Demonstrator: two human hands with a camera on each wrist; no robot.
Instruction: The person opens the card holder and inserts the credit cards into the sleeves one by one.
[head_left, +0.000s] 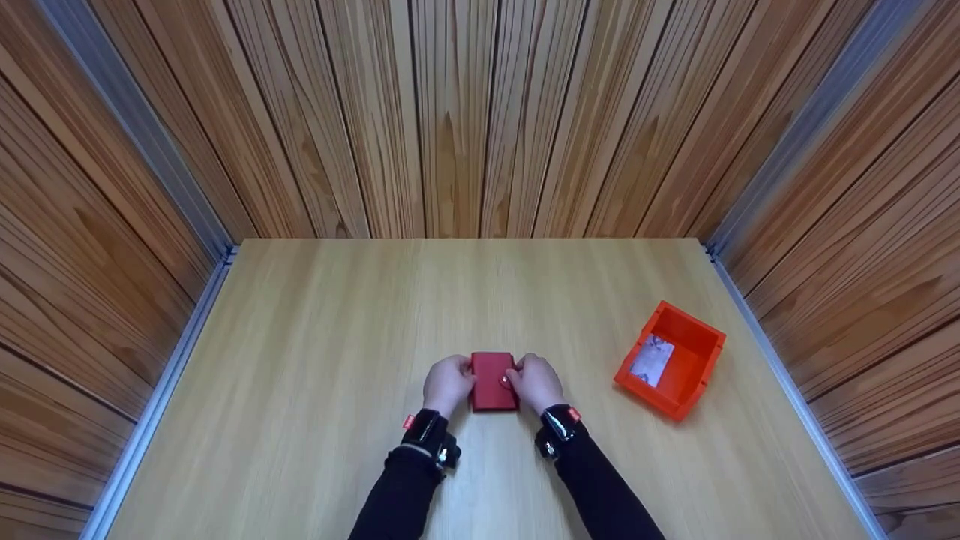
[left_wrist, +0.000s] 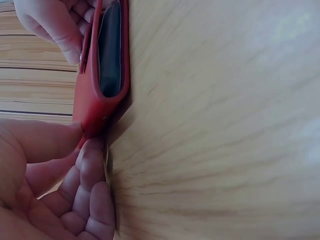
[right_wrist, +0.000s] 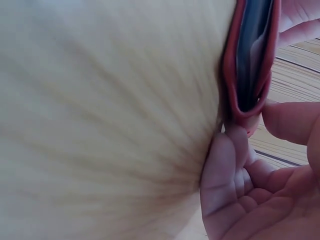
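Red rectangular leather-look wallet (head_left: 489, 384), front-centre of the table (head_left: 337, 330), flat side up, between both hands. Can't tell if its underside fully touches the table.

Left hand (head_left: 448, 384): pinching the wallet's left edge, thumb on top, fingers curled below. Right hand (head_left: 540, 384): pinching the right edge, thumb next to a small round shiny snap (head_left: 505, 380) on the wallet's short strap.

Wallet surface: smooth, rounded fold, thick rim. Wrist views show the near end gaping, a narrow U-shaped slot with dark lining (left_wrist: 111, 55); right wrist view adds a thin paler layer (right_wrist: 256, 52) inside, type unclear.

Right of the hands, well apart: orange rectangular open-top bin (head_left: 688, 360), looks like plastic, set at an angle. Pale printed rectangular sheet (head_left: 652, 361) in it, toward its left side; print too small to read.

Table: pale fine-grained wood look. Walls: brown vertical-plank panels (head_left: 450, 112) at the back, grey metal strips (head_left: 171, 375) along the table's sides. Black sleeves (head_left: 399, 495), glossy black wristbands (head_left: 427, 429).
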